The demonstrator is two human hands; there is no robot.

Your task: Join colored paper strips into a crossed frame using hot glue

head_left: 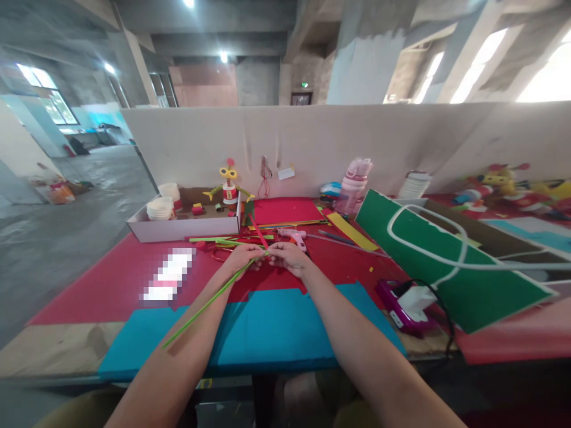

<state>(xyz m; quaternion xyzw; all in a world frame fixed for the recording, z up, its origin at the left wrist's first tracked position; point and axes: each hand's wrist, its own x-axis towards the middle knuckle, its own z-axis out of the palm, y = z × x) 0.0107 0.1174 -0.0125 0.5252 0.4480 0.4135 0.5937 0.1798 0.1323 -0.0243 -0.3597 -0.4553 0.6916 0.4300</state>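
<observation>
My left hand (241,257) and my right hand (291,258) meet over the middle of the table, fingertips closed together. Between them they pinch a thin green strip (203,307), whose long tail runs down to the left across my left forearm. A red strip (259,232) rises up and to the left from the same fingertips; whether it is joined to the green one I cannot tell. Just behind my right hand lies a pink hot glue gun (295,236). Red-handled scissors (220,254) rest by my left hand, along with several loose green and red strips (232,239).
A blue sheet (272,333) covers the table's front edge. On the left stands a white box (187,229) with paper cups and a yellow figure (229,184). A pink bottle (354,184) is behind. At right are a green board (428,255), white cable and purple power strip (404,309).
</observation>
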